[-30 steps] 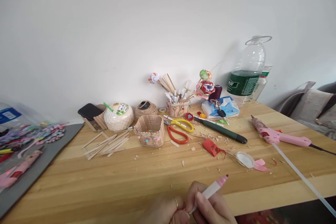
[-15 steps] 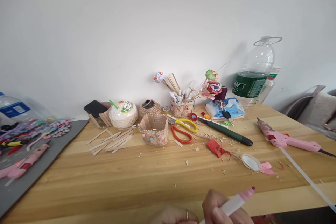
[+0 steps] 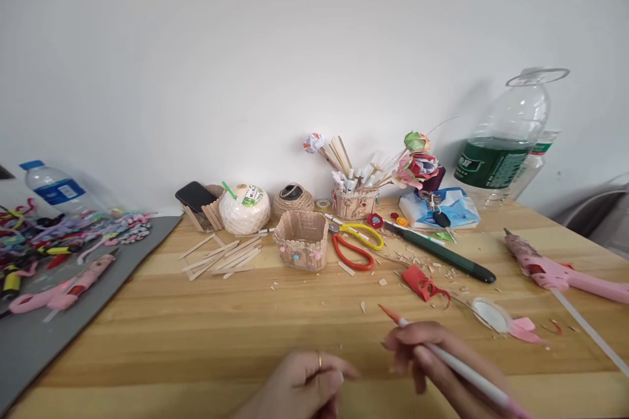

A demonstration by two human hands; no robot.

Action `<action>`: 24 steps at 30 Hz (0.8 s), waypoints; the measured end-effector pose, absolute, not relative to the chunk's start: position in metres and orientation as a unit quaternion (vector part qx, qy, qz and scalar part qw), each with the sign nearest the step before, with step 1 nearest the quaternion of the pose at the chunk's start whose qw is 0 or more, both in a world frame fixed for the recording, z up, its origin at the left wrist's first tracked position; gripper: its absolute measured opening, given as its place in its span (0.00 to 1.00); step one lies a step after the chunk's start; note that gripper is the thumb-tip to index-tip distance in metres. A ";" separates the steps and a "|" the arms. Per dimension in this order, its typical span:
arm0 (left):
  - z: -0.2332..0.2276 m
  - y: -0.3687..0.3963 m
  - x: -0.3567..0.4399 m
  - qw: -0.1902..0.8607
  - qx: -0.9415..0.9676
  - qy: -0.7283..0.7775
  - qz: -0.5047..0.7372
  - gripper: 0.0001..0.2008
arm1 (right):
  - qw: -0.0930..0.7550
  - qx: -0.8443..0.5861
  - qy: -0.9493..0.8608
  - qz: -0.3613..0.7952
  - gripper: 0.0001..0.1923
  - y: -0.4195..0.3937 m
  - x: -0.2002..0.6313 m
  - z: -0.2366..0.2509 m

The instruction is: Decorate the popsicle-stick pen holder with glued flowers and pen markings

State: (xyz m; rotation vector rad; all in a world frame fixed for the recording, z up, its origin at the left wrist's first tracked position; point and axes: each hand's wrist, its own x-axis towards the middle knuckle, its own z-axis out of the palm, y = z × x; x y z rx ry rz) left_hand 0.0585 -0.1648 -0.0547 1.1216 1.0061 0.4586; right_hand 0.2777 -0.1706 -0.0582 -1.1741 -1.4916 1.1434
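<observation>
Pen (image 3: 457,366) white, tip red-orange; scissors (image 3: 354,243) red + yellow; glue gun (image 3: 555,268) pink; bottle label (image 3: 491,163) green, poss. w/ print.

A home craft corner: wooden desk (image 3: 196,340) with scissors (image 3: 354,243), glue gun (image 3: 550,268), twine (image 3: 293,200), sofa cushion (image 3: 597,219) at right edge.

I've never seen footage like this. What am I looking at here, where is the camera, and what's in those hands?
There is no machine here: a person wears a camera on the head, looking forward and down, so you see that person's own two bare hands at the bottom. The right hand holds a white pen, its reddish tip pointing up and left. The left hand, with a ring, is loosely curled and shows nothing in it. On the wooden table lie scissors, wooden sticks, a small stick basket, a ball of twine and a pink glue gun.
</observation>
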 end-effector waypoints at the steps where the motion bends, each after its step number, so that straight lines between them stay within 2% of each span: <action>1: -0.054 -0.162 0.062 0.722 0.478 0.447 0.225 0.37 | 0.427 -0.458 -0.625 0.467 0.11 -0.169 0.267 -0.056; 4: -0.051 -0.158 0.072 0.759 0.414 0.421 0.276 0.37 | 0.373 -0.406 -0.668 0.500 0.07 -0.160 0.247 -0.050; 7: -0.053 -0.155 0.079 0.750 0.382 0.427 0.331 0.42 | 0.351 -0.364 -0.663 0.552 0.07 -0.154 0.239 -0.045; 14: -0.053 -0.148 0.084 0.751 0.391 0.409 0.340 0.41 | 0.412 -0.425 -0.602 0.536 0.10 -0.148 0.236 -0.044; 16: -0.051 -0.146 0.082 0.753 0.380 0.417 0.339 0.41 | 0.420 -0.429 -0.624 0.499 0.10 -0.140 0.238 -0.045; 18: -0.050 -0.145 0.078 0.752 0.370 0.432 0.334 0.40 | 0.420 -0.437 -0.678 0.416 0.08 -0.130 0.244 -0.045; 21: -0.053 -0.142 0.071 0.749 0.370 0.453 0.313 0.39 | 0.367 -0.446 -0.782 0.236 0.04 -0.111 0.259 -0.044; 24: -0.059 -0.141 0.064 0.745 0.368 0.466 0.304 0.37 | 0.322 -0.450 -0.819 0.154 0.04 -0.093 0.275 -0.044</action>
